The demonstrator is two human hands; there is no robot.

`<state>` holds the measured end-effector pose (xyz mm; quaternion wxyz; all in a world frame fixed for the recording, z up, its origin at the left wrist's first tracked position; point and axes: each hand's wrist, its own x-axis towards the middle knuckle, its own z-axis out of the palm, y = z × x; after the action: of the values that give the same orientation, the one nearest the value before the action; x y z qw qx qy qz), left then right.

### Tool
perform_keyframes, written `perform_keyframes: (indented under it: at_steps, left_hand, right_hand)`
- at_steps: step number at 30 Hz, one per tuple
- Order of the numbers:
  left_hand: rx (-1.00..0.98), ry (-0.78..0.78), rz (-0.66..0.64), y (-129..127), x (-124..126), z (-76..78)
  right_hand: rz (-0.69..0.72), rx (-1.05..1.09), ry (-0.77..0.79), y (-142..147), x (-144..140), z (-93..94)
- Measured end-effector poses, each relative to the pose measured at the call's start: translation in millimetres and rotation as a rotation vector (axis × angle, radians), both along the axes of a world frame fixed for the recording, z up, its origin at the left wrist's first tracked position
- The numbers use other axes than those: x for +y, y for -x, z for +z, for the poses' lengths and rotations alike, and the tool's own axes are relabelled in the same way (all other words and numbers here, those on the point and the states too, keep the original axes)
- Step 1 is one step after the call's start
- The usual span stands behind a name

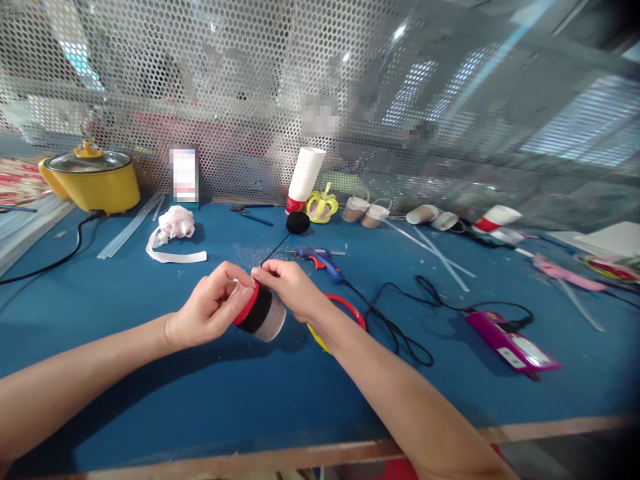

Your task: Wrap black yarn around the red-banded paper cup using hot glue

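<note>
Near the middle of the table, a small paper cup (271, 321) is tilted, with a red band, a black wound band and a greyish-white part. My left hand (209, 303) grips its red end between thumb and fingers. At the top of the cup, my right hand (290, 283) pinches a black yarn strand (276, 248). That strand runs back to a black ball of yarn (298, 223) on the blue table. Right of the ball lies a blue glue gun (323, 257). A red and yellow ring (353, 305) is partly hidden beneath my right forearm.
Stacked paper cups (306, 175), a yellow crown-shaped piece (322, 205) and small baskets (376, 213) stand along the mesh wall. A yellow electric pot (97, 183) and white ribbon (176, 225) are left. A purple power strip (513, 341) and black cable (395, 327) lie right.
</note>
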<state>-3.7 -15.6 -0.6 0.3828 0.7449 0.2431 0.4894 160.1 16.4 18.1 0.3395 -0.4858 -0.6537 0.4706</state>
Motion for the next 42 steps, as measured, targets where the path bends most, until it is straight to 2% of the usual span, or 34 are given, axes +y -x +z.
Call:
perform_keyframes:
  at_steps: [4, 8, 12, 14, 16, 18, 21, 23, 25, 28, 30, 31, 33, 37, 40, 42]
  left_hand:
    - [-0.013, 0.058, 0.004, -1, -1, 3.6]
    - [0.009, 0.118, 0.052, 0, 5, 6.6]
    - [-0.011, 0.192, 0.087, 3, 16, 7.1]
    - [0.004, 0.229, 0.063, 4, 20, 6.7]
    - [0.02, 0.244, 0.056, 5, 21, 5.8]
    - [-0.014, 0.205, 0.127, 4, 22, 4.5]
    - [-0.115, 0.194, 0.32, 1, 23, 1.2]
    - [-0.144, 0.324, 0.374, -2, 24, -2.1]
    - [-0.135, 0.521, 0.288, -6, 24, -5.4]
    - [-0.193, 0.64, 0.097, -10, 23, -7.0]
    - [-0.22, 0.707, 0.035, -9, 23, -4.3]
    - [-0.212, 0.742, 0.04, -6, 25, -2.1]
    - [-0.126, 0.771, 0.145, 0, 29, 2.7]
    - [0.125, 0.579, 0.274, 10, 40, 6.7]
    - [0.242, 0.584, 0.224, 8, 43, 2.0]
    - [0.309, 0.571, 0.219, 5, 42, -2.1]
  right_hand:
    - [0.008, 0.066, 0.104, 2, 0, -4.8]
    - [0.036, 0.225, 0.235, 0, 5, -4.9]
    - [0.173, 0.283, 0.381, -9, 4, 4.6]
    - [0.265, 0.298, 0.395, -13, -1, 7.1]
    - [0.293, 0.349, 0.401, -15, -7, 5.3]
    - [0.242, 0.44, 0.411, -15, -12, 0.8]
    - [0.093, 0.572, 0.361, -12, -13, -4.8]
    - [0.005, 0.617, 0.28, -9, -10, -5.5]
    - [-0.035, 0.621, 0.214, -7, -7, -5.0]
    - [-0.052, 0.553, 0.196, -6, -6, -5.0]
    - [-0.051, 0.462, 0.214, -8, -5, -5.6]
    - [-0.043, 0.401, 0.22, -9, -4, -5.8]
    - [-0.016, 0.237, 0.189, -13, -2, -5.6]
    - [0.065, -0.161, -0.011, -19, 2, -1.3]
    - [0.242, -0.399, -0.067, -21, 12, 7.8]
    - [0.313, -0.547, -0.054, -25, 29, 17.3]
